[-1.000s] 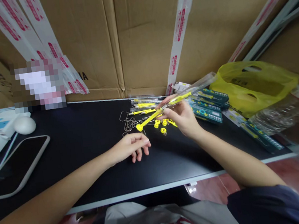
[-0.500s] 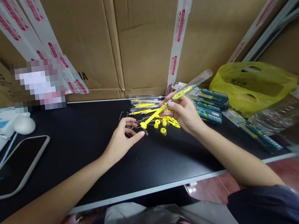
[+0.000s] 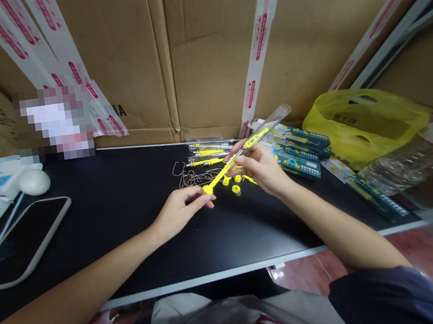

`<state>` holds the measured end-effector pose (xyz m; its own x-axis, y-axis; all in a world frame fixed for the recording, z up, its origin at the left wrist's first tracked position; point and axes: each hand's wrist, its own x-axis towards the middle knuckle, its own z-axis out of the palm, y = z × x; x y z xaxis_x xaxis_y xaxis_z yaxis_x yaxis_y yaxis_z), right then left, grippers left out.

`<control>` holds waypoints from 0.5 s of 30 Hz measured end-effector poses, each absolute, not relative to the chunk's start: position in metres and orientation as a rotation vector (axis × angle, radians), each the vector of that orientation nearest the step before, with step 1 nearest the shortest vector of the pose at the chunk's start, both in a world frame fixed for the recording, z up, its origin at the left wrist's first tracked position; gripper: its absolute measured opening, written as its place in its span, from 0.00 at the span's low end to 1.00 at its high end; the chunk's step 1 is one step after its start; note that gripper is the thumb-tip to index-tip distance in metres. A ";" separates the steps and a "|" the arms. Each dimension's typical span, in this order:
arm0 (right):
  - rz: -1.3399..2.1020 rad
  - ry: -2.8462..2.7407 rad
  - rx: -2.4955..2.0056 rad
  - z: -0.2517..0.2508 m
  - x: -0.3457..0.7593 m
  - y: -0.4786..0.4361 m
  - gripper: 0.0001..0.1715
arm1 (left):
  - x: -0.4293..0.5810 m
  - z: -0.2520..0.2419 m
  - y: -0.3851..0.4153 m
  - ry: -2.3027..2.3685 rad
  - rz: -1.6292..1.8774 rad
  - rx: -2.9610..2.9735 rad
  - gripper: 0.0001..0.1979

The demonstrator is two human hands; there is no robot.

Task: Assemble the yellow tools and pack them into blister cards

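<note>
Cardboard boxes [image 3: 202, 52] stand like a wall well behind the yellow pen-shaped tool [image 3: 239, 153], and the black table [image 3: 130, 232] lies under it. A yellow plastic bag [image 3: 366, 121] lies to the right of the tool, and a dark tablet [image 3: 22, 235] well to its left. Green packs [image 3: 303, 150] lie just behind it.

The right hand [image 3: 265, 169], its wrist lifted off the table, is closed around the middle of the tool. The tool slants, clear end up to the right, and I think this brings the yellow end down to the other hand. The left hand [image 3: 180, 209], with the forearm stretched over the table, pinches that lower end with thumb and forefinger, the other 3 fingers curled.

Thin wire hooks [image 3: 190, 176] lie just left of the tool, and small yellow caps [image 3: 236, 188] just below it.
</note>
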<state>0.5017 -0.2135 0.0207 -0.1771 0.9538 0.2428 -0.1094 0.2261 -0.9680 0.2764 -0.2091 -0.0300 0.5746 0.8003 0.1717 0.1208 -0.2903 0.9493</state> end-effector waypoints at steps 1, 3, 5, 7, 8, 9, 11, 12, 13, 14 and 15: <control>1.216 -1.397 -0.866 0.019 0.501 -0.214 0.17 | 0.277 -0.030 -0.209 0.765 0.798 1.766 0.15; 1.245 -1.430 -0.851 0.016 0.497 -0.214 0.17 | 0.277 -0.030 -0.210 0.777 0.775 1.774 0.14; 1.276 -1.464 -0.841 0.013 0.493 -0.215 0.17 | 0.278 -0.031 -0.210 0.783 0.752 1.762 0.14; 1.311 -1.491 -0.846 0.009 0.489 -0.217 0.17 | 0.279 -0.032 -0.211 0.769 0.740 1.713 0.14; 1.327 -1.501 -0.850 0.007 0.486 -0.218 0.17 | 0.279 -0.033 -0.211 0.758 0.737 1.684 0.14; 1.339 -1.509 -0.854 0.006 0.485 -0.218 0.17 | 0.279 -0.033 -0.211 0.748 0.735 1.663 0.13; 1.350 -1.533 -0.861 0.002 0.482 -0.219 0.17 | 0.279 -0.034 -0.211 0.739 0.735 1.647 0.13; 1.349 -1.546 -0.861 0.001 0.480 -0.220 0.18 | 0.279 -0.034 -0.211 0.740 0.734 1.650 0.12; 1.345 -1.558 -0.862 0.000 0.480 -0.220 0.18 | 0.279 -0.034 -0.212 0.741 0.734 1.655 0.12; 1.340 -1.570 -0.866 -0.001 0.479 -0.220 0.18 | 0.279 -0.034 -0.212 0.740 0.735 1.658 0.12; 1.333 -1.581 -0.869 -0.002 0.479 -0.221 0.18 | 0.279 -0.034 -0.212 0.737 0.735 1.660 0.11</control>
<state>0.4787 -0.2208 -0.0016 -0.3790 0.9082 0.1777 -0.0219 0.1832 -0.9828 0.2795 -0.2116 -0.0339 0.6108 0.7867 0.0899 0.0921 -0.1834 0.9787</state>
